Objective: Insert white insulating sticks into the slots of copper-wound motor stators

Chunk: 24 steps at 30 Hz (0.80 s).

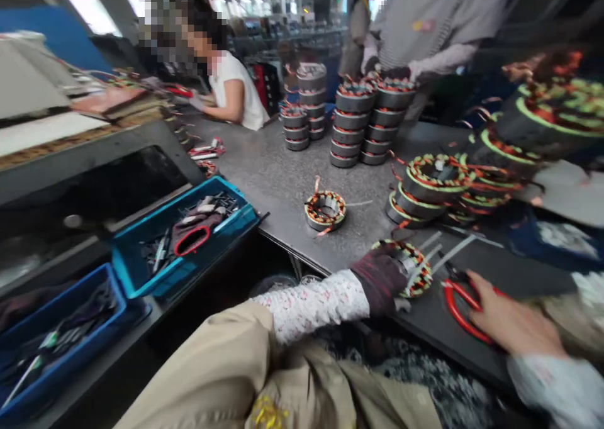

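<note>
My left hand [383, 279], in a dark glove below a floral sleeve, is closed on a small motor stator [421, 283] with copper windings at the bench edge. Pale strips [453, 256] stick out beside this stator. My right hand [512, 319] is bare and curls over the red loop handles of a pair of scissors [465, 316]. Their dark front end points toward the stator, and the hand partly hides the handles. Another stator [325, 210] lies flat on the bench, farther off to the left, with a wire end standing up and a pale strip at its side.
Stator stacks stand at the right [427, 183] and back [352, 127]. A teal bin [189, 278] and blue bin [117, 290] hold tools and dark parts at left. A co-worker [240, 92] sits across the bench; another person [419, 33] handles stacked stators.
</note>
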Tool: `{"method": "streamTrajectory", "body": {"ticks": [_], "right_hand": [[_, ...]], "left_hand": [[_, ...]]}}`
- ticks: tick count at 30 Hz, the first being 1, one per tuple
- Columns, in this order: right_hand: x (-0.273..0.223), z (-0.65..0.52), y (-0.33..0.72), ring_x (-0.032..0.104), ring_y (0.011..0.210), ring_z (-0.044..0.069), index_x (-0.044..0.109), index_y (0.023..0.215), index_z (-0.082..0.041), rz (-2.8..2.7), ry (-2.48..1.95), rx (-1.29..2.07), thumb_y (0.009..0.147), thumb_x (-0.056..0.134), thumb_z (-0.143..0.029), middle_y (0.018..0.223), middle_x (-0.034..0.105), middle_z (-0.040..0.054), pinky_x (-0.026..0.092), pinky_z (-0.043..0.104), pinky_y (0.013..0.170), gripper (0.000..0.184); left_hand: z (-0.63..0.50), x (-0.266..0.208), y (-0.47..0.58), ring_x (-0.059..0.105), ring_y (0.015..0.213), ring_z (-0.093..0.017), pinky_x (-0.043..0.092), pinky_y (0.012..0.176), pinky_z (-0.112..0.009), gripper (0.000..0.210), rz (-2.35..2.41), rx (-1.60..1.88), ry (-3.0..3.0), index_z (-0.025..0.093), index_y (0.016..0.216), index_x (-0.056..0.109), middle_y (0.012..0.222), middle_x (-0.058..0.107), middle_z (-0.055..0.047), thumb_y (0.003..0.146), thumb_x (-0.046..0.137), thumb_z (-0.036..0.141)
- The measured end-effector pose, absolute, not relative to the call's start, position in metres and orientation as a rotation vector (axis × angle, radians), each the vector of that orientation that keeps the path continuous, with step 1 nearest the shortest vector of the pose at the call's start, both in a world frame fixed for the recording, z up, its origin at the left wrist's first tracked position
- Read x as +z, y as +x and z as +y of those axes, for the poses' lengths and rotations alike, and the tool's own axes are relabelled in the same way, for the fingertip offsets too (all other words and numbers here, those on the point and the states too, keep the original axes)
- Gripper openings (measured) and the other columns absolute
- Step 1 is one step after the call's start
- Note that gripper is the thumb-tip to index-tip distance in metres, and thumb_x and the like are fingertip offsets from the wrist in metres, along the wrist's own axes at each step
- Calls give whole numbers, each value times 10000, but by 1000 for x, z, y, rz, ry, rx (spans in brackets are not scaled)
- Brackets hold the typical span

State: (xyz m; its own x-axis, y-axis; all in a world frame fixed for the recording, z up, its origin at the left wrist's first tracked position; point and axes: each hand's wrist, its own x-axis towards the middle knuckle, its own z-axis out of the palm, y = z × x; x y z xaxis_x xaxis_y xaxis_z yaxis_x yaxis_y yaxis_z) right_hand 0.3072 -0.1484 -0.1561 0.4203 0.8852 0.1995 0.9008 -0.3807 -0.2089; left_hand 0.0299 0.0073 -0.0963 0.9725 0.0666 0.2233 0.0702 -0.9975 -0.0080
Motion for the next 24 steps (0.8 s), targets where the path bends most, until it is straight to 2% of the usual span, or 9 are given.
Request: {"method": "streamTrajectory", "body": {"ticks": [1, 2, 4, 6, 8, 12, 15, 19, 24], "right_hand": [[-146, -146, 300, 498, 339, 302, 745, 1132, -301, -1495, -2532, -5, 654, 669, -367, 487, 548, 64, 318, 406, 392, 489], [-136, -145, 294, 529, 380, 290, 745, 1175, -258, -1466, -2618, 58, 685, 662, -354, 521, 585, 74, 343, 398, 425, 506], [-123, -146, 282, 589, 474, 280, 706, 1281, -232, -1401, -2675, 109, 714, 663, -406, 664, 684, 90, 386, 384, 490, 595], [-118, -151, 268, 666, 615, 273, 635, 1382, -218, -1360, -2550, 224, 784, 619, -440, 859, 755, 101, 458, 373, 575, 639], [-115, -155, 251, 700, 745, 269, 621, 1364, -183, -1342, -2403, 242, 827, 595, -476, 940, 763, 103, 503, 362, 658, 612], [-103, -148, 220, 681, 954, 320, 673, 1267, -126, -1632, -2384, -44, 846, 580, -465, 1017, 753, 163, 498, 393, 792, 548], [-92, -134, 214, 673, 936, 325, 678, 1299, -104, -1837, -2491, -135, 893, 521, -422, 1011, 757, 192, 444, 382, 750, 539], [-86, -139, 226, 666, 813, 280, 708, 1267, -154, -1864, -2547, -30, 923, 459, -439, 924, 769, 140, 376, 354, 663, 512], [-88, -167, 237, 652, 888, 278, 694, 1293, -163, -2011, -2342, 16, 863, 513, -462, 992, 755, 133, 441, 371, 752, 554]], "left_hand": [[10, -96, 27, 739, 1042, -295, 435, 1223, -479, 570, -108, -334, -3114, 100, 1247, 717, 1082, 779, -165, 919, 685, 565], [13, -96, 25, 738, 1026, -301, 431, 1230, -490, 534, -110, -295, -3136, 100, 1172, 742, 1018, 778, -160, 912, 701, 564], [21, -97, 21, 735, 994, -305, 444, 1216, -525, 478, -65, -239, -3167, 109, 1046, 761, 918, 761, -148, 912, 705, 565], [29, -99, 18, 727, 968, -295, 454, 1203, -550, 453, 14, -230, -3182, 132, 981, 755, 868, 739, -122, 909, 704, 576], [35, -102, 16, 719, 927, -279, 453, 1202, -564, 470, 89, -235, -3176, 157, 929, 740, 828, 715, -95, 909, 678, 623], [40, -105, 12, 699, 884, -265, 440, 1208, -585, 491, 167, -289, -3137, 170, 854, 705, 781, 676, -82, 941, 609, 643], [40, -106, 11, 680, 852, -257, 444, 1198, -598, 469, 185, -357, -3191, 173, 824, 690, 758, 658, -79, 949, 600, 616], [41, -106, 10, 668, 852, -257, 440, 1204, -611, 458, 178, -425, -3234, 189, 819, 685, 761, 646, -69, 958, 588, 615], [42, -106, 11, 684, 843, -256, 453, 1214, -587, 535, 197, -372, -3141, 186, 825, 691, 745, 639, -60, 975, 520, 671]]}}
